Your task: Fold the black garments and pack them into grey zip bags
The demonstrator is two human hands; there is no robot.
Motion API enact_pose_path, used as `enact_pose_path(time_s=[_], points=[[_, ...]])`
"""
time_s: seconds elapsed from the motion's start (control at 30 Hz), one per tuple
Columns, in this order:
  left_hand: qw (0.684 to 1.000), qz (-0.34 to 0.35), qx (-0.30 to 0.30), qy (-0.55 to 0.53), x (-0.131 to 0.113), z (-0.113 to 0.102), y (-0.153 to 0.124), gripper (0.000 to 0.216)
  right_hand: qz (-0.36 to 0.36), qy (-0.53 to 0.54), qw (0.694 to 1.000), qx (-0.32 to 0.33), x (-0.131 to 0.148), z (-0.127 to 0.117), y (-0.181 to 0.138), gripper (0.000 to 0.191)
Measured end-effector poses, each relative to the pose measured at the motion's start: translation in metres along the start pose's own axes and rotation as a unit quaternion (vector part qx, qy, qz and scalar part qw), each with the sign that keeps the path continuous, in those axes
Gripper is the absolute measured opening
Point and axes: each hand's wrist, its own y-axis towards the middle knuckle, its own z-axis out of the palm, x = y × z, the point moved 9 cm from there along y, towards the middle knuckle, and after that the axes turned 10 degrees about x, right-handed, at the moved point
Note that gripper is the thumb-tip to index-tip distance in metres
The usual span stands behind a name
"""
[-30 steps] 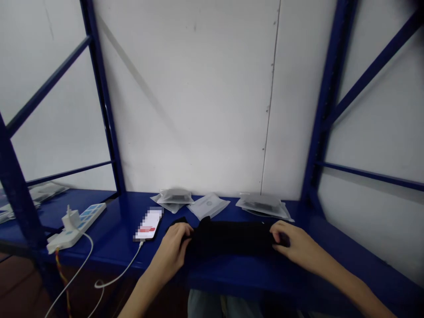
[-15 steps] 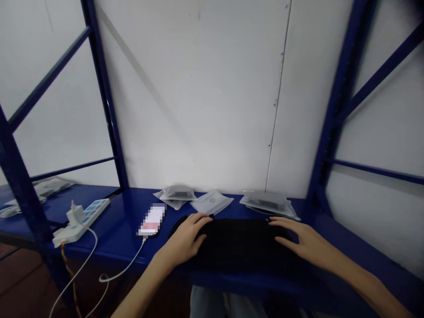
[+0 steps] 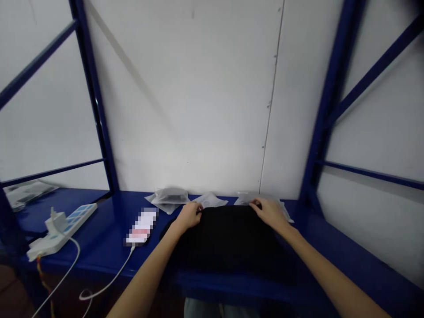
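A piece of black cloth [image 3: 232,240] lies on the blue shelf in front of me; whether it is a garment I cannot tell. My left hand [image 3: 190,215] pinches its far edge near the left corner. At the far right corner, my right hand [image 3: 270,211] grips the same edge between thumb and fingers. Between the two hands the far edge is slightly raised and stretched fairly straight. Right behind it lie frosted plastic bags, one at the middle [image 3: 210,200] and one at the right [image 3: 243,197], both partly covered.
More frosted bags [image 3: 170,195] lie at the back left, against the white wall. A phone [image 3: 142,226] on a white charging cable rests left of the cloth. Farther left stands a power strip [image 3: 62,232] with a plug in it. Blue metal posts [image 3: 323,110] frame the shelf [image 3: 109,238].
Both hands, flat on the cloth before, have moved to its far edge and closed on it. That edge has risen and now covers part of the bags behind. The view has shifted slightly.
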Motion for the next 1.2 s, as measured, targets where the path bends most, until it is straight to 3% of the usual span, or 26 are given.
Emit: enact_pose_path(time_s=[0.13,0.27,0.4,0.6,0.7,0.83,0.97,1.07,1.2], points=[[0.999,0.010,-0.022,-0.032,0.011,0.011,0.000,0.032,0.076,0.104,0.991,-0.038,-0.034,0.010,0.001,0.039],[0.998,0.017,-0.017,-0.056,0.016,0.017,-0.001,0.034,0.109,0.217,0.970,-0.016,-0.055,0.019,-0.006,0.042],[0.999,0.009,-0.008,-0.050,0.014,0.017,0.002,0.027,0.093,0.261,0.961,0.011,-0.052,0.022,-0.009,0.027],[0.991,0.044,-0.054,-0.112,0.000,-0.007,-0.006,0.020,0.041,0.313,0.949,0.024,-0.043,0.006,-0.022,0.035],[0.986,0.092,-0.039,-0.130,-0.013,-0.018,-0.019,0.025,0.007,0.299,0.954,0.032,-0.044,-0.004,-0.038,0.032],[0.985,0.159,0.004,-0.073,-0.028,-0.018,-0.038,0.040,-0.068,0.213,0.974,0.029,-0.037,-0.010,-0.063,0.020],[0.982,0.182,0.040,-0.028,-0.028,-0.009,-0.051,0.053,-0.136,0.112,0.982,0.074,-0.018,-0.003,-0.083,0.028],[0.985,0.164,0.043,-0.031,-0.026,-0.014,-0.068,0.056,-0.122,0.086,0.985,0.091,-0.009,-0.012,-0.096,0.030],[0.987,0.138,0.037,-0.076,-0.027,-0.033,-0.114,0.045,-0.086,0.123,0.981,0.126,0.008,-0.034,-0.126,0.045]])
